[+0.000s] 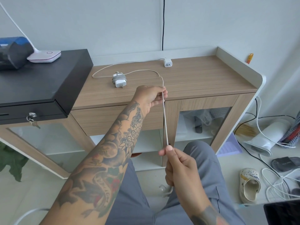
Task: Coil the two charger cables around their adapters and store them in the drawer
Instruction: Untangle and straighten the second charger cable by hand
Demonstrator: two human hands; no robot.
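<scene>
A black cash drawer (pixel 32 82) with keys (pixel 33 120) sits left of the fingers; a clog (pixel 250 184) lies right.

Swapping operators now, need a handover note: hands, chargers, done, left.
Left hand and right hand both pinch the loose cable, stretched taut between them.
It trails back across the cabinet top to the bare adapter by the wall.
Done: coiled charger lies on the cabinet top.
Left: coil the second, open the shut drawer, store both.
</scene>
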